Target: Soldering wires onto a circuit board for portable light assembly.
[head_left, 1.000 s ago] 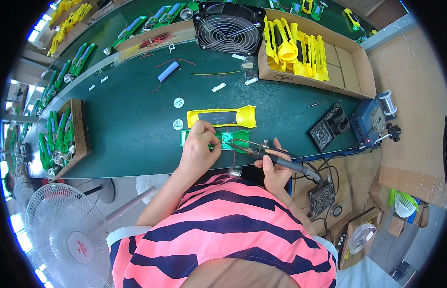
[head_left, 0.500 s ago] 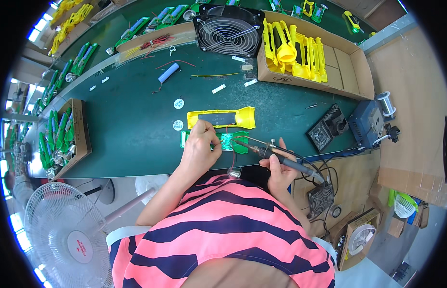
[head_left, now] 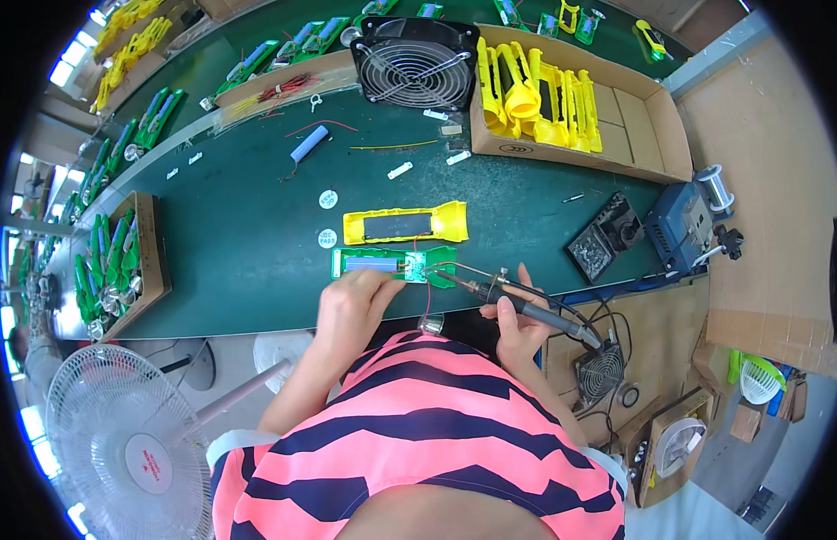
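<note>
A green torch half-shell [head_left: 444, 256] lies near the table's front edge, with a blue battery cell [head_left: 369, 264] and a small green circuit board [head_left: 416, 260] in it. At the shell's near edge, beside the board, my left hand [head_left: 348, 310] is pinched closed; what its fingertips hold, if anything, is hidden. My right hand [head_left: 517, 335] grips a soldering iron [head_left: 526, 307] with a thin metal tube along it, the tip at the board's right side. A red wire runs from the board to a silver lamp cup [head_left: 432, 323] at the table edge. Just beyond lies a yellow half-shell [head_left: 450, 221] with a dark panel.
A carton [head_left: 643, 160] of yellow shells and a black fan [head_left: 416, 67] stand at the back. To the right are a soldering stand [head_left: 607, 236], a blue station [head_left: 681, 225] and a solder spool [head_left: 715, 189]. A box [head_left: 153, 261] of green assemblies is at left; a loose cell [head_left: 309, 144] lies beyond.
My left hand has drawn back toward me and slightly left, uncovering the blue cell in the green shell. The soldering iron stays at the board. The whole view has shifted a little.
</note>
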Motion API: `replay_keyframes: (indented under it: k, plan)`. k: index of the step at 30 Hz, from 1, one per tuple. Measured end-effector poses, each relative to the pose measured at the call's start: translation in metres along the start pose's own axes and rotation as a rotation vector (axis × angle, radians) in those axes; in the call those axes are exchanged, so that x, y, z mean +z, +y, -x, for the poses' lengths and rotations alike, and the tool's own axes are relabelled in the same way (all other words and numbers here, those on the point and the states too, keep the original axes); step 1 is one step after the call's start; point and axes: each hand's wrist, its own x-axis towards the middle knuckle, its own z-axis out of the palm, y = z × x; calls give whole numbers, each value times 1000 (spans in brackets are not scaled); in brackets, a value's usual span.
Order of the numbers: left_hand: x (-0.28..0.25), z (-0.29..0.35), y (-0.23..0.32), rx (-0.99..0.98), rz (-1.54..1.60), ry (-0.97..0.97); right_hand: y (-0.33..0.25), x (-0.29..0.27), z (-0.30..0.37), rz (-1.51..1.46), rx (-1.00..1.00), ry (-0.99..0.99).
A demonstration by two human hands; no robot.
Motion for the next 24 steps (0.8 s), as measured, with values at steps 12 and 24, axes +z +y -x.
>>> replay_keyframes:
  k: [12, 24]
  plan:
    - [-18, -1, -9, 204, -407, 218, 2, 1, 2, -65, 121, -27]
    - [12, -7, -19, 383, -109, 44, 0, 2, 4, -38, 157, 33]
